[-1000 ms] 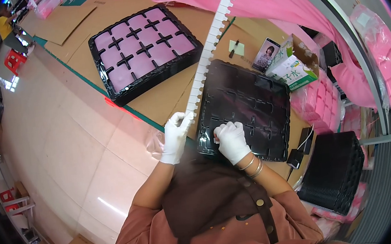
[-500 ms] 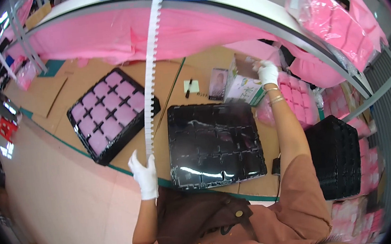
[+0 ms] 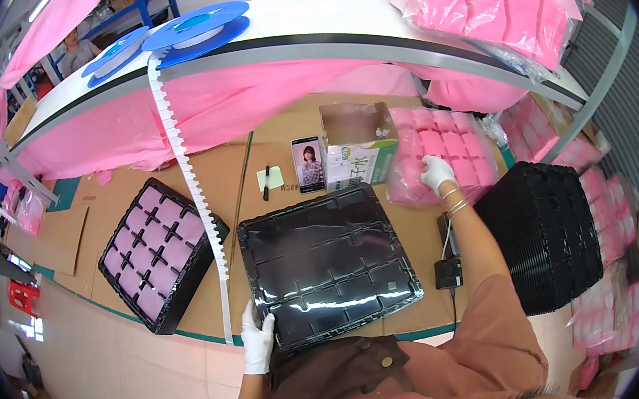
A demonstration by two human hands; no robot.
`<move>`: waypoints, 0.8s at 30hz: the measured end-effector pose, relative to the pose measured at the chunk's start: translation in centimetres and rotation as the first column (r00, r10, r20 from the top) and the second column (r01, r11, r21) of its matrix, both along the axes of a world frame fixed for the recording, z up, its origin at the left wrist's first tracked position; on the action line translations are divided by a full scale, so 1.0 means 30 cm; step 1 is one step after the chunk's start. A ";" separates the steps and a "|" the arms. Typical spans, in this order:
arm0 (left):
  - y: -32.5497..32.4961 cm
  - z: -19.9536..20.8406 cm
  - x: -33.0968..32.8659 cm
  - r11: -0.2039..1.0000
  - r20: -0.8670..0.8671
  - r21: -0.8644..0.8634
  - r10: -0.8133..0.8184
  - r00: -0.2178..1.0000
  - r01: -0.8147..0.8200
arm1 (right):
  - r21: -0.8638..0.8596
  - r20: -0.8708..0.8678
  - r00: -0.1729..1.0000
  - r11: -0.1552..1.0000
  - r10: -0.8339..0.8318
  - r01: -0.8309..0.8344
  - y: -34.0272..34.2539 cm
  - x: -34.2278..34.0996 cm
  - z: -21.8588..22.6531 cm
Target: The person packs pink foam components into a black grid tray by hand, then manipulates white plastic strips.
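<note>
In the head view, my left hand [image 3: 257, 342] is at the front-left corner of the black tray [image 3: 325, 257], by the front edge of the table [image 3: 196, 318]. My right hand [image 3: 437, 173], fingers curled, is at the pink pack [image 3: 444, 128], right of the carton [image 3: 359, 166]. Whether either hand grips, I cannot tell. I judge this step a reach; next calls for care between tray and adapter [image 3: 449, 272], where cardboard [image 3: 420, 232] shows.
</note>
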State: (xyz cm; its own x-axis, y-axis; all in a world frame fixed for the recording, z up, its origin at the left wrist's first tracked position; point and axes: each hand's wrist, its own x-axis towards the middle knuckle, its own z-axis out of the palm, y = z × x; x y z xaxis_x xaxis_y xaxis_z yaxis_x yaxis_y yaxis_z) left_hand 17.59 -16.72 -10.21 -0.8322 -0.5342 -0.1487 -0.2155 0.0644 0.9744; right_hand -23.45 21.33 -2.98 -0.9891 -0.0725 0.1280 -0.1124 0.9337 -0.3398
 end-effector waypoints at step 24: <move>0.501 0.404 -0.868 0.268 -0.361 0.736 -0.623 0.694 0.622 | -0.376 -0.577 0.813 0.858 0.079 -0.351 -0.092 0.350 0.340</move>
